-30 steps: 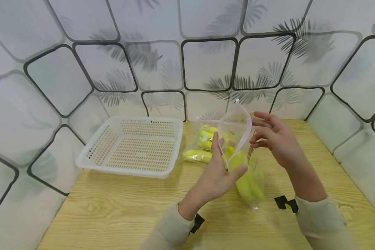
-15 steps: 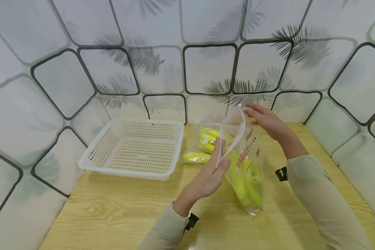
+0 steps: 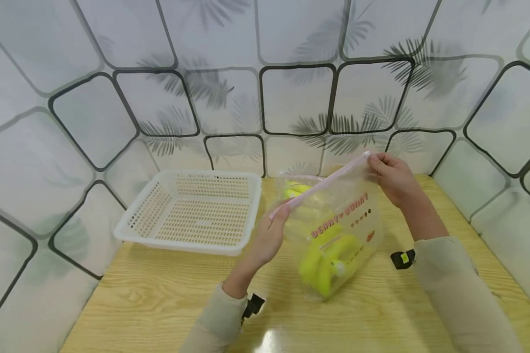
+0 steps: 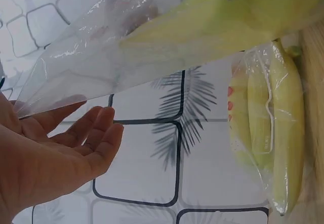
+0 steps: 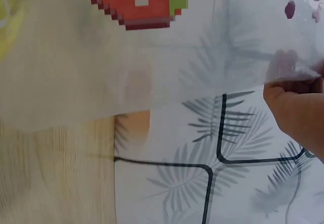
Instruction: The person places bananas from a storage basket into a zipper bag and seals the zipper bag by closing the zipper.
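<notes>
A clear zip bag (image 3: pixel 362 230) with a pink top strip and red lettering hangs stretched between my hands, its top edge slanting up to the right. Yellow bananas (image 3: pixel 320 267) fill its lower part. My left hand (image 3: pixel 268 239) pinches the left end of the pink strip; in the left wrist view its other fingers (image 4: pixel 104 133) extend away from the film. At the upper right corner, my right hand (image 3: pixel 396 181) pinches the strip's other end. Behind lies a second clear bag (image 4: pixel 266 127) of bananas, mostly hidden by the first in the head view.
To the left on the wooden table (image 3: pixel 159 294) stands a white perforated plastic basket (image 3: pixel 176 245) with nothing in it. A patterned wall covering (image 3: pixel 298 98) closes off the back and both sides.
The bag's mouth, gaping earlier, is now drawn into a straight line. My left hand moved left and my right hand went right and now pinches the corner. The bag's printed face turned toward me.
</notes>
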`<state>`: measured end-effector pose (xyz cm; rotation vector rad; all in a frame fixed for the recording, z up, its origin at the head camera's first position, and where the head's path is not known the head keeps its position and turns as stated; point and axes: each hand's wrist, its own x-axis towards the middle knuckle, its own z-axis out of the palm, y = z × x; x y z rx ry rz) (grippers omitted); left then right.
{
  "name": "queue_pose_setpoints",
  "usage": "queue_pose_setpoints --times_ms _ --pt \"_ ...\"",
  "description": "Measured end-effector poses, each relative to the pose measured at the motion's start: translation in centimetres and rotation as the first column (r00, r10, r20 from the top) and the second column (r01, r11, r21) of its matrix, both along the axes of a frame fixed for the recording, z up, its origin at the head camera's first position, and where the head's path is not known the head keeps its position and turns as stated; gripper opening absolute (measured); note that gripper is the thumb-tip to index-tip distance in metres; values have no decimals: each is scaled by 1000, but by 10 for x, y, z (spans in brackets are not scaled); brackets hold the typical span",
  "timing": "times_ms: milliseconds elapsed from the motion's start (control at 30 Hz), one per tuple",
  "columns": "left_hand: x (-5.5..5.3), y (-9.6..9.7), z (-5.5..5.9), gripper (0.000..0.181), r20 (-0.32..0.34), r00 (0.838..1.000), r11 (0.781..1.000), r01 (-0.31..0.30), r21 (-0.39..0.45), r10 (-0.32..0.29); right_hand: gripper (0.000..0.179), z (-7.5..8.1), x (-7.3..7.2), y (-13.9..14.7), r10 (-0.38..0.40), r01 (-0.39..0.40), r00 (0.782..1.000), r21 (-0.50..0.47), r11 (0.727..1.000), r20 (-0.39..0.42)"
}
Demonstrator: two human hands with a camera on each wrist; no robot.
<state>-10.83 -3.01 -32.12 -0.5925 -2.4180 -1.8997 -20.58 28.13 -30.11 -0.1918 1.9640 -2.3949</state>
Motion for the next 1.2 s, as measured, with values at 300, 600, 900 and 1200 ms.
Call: queue_pose_setpoints --times_ms 300,600,900,1200 --pt "-40 -30 22 47 -3 1000 999 -1 -40 1 12 -1 38 -12 -115 65 988 -395 917 -105" --pt "-65 -37 23 36 -126 991 999 -36 -5 35 17 -21 60 -47 -549 428 775 -379 820 -312" --pt "-60 -14 26 41 -544 799 900 -404 -165 258 14 -35 70 -69 -670 508 637 -446 737 -381" --pt "-45 72 60 24 -825 550 825 -402 -396 -128 12 -34 71 -69 -658 443 626 -504 742 -419"
